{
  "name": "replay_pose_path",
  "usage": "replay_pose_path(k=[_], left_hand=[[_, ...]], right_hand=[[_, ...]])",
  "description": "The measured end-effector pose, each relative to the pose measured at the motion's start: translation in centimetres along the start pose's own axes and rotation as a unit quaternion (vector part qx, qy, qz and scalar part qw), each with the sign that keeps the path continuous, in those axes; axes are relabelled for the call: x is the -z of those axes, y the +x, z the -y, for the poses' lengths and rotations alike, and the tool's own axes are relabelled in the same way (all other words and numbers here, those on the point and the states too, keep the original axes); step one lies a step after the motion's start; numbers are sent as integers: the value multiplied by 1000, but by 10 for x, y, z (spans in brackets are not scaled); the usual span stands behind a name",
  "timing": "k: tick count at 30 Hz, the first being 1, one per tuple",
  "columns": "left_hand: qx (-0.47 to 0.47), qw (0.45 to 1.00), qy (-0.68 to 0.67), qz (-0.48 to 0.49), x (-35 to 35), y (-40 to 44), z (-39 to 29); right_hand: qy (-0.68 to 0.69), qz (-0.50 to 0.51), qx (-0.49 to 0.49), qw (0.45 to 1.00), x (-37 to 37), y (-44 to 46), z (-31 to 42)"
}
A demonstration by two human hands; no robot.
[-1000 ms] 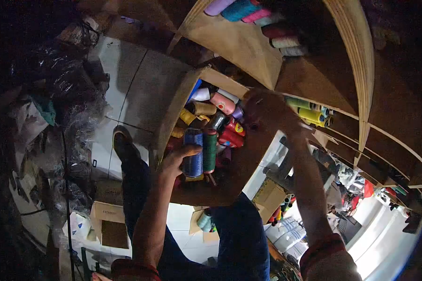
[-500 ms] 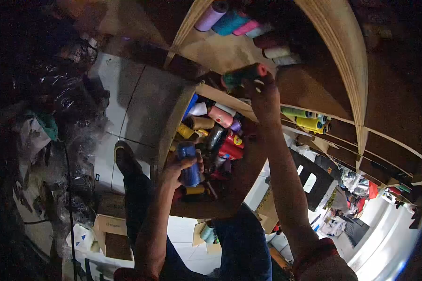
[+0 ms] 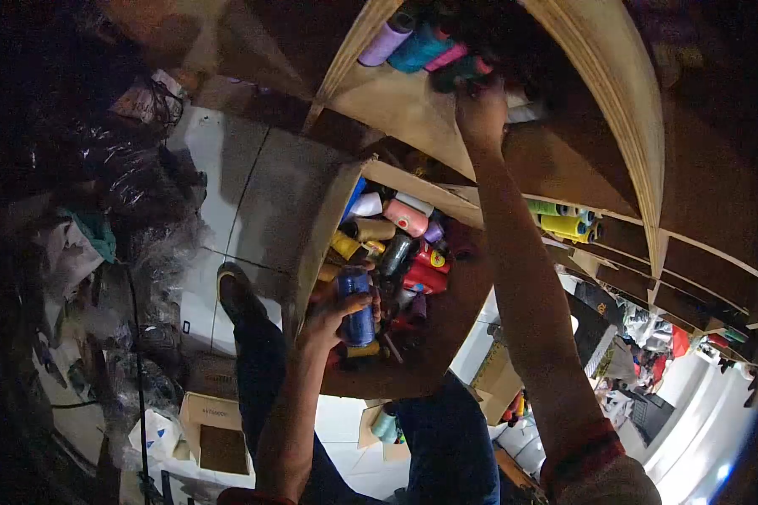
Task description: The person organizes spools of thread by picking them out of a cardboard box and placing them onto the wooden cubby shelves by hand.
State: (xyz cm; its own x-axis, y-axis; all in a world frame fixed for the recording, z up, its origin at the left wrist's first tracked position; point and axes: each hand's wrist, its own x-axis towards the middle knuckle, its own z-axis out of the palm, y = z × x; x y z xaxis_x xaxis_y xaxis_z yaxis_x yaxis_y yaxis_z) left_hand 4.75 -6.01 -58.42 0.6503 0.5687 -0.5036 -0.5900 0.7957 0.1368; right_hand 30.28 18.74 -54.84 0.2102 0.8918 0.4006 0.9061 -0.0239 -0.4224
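My left hand [image 3: 338,318] is wrapped round a blue thread spool [image 3: 358,326], held upright over the near end of an open cardboard box [image 3: 425,200]. Inside the box lie several spools, among them a pink spool [image 3: 406,217], a red spool [image 3: 425,276] and a tan spool [image 3: 372,230]. Up at the wooden shelf [image 3: 400,105], my right hand [image 3: 483,114] grips a dark green thread spool [image 3: 451,80], partly hidden by the fingers. Beside it on the shelf stand a lilac spool [image 3: 385,44], a teal spool [image 3: 417,52] and a pink-magenta spool [image 3: 446,56].
Yellow spools [image 3: 562,225] sit in a lower shelf compartment at the right. Curved wooden dividers [image 3: 623,93] frame the shelf. Clear plastic bags [image 3: 156,295] lie at the left, and a small open carton [image 3: 215,410] stands on the tiled floor.
My right hand has moved up and into the shelf with the green spool, now beside the other spools there. My left hand still holds the blue spool above the box.
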Motion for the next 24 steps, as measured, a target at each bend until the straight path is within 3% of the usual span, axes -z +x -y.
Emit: replay_pose_path(k=[4, 7, 9, 10, 12, 13, 14, 15, 16, 17, 20, 21, 24], left_hand=[[8, 999, 31, 0, 4, 0, 6], [12, 1000, 18, 8, 7, -5, 11], [66, 997, -30, -18, 16, -8, 15], [48, 997, -53, 14, 23, -4, 20], [39, 994, -91, 55, 8, -1, 17], [52, 990, -96, 89, 16, 1, 20], [4, 994, 32, 109, 5, 11, 15], [-45, 979, 157, 119, -5, 12, 10], [-54, 970, 211, 103, -19, 5, 4], [-62, 958, 265, 87, -33, -1, -2], [-109, 929, 349, 49, -58, -9, -9], [-64, 973, 213, 59, -33, -3, 7], [-27, 972, 234, 4, -18, -13, 5]], right_hand=[[21, -17, -39, 999, -1, -7, 6], [42, -30, -125, 991, 7, -22, 12], [139, 58, -147, 978, 17, -49, 8], [181, 108, -158, 965, 29, -65, 10], [347, 284, -176, 877, 63, -111, 31], [457, 377, -192, 783, 82, -132, 42], [538, 447, -209, 683, 99, -151, 53], [510, 486, -180, 687, 113, -169, 65], [120, 544, 6, 831, 130, -179, 85], [226, 477, -71, 846, 126, -207, 82], [192, 482, -128, 845, 140, -226, 91], [168, 494, -144, 841, 144, -225, 93], [114, 512, -251, 813, 155, -206, 94]])
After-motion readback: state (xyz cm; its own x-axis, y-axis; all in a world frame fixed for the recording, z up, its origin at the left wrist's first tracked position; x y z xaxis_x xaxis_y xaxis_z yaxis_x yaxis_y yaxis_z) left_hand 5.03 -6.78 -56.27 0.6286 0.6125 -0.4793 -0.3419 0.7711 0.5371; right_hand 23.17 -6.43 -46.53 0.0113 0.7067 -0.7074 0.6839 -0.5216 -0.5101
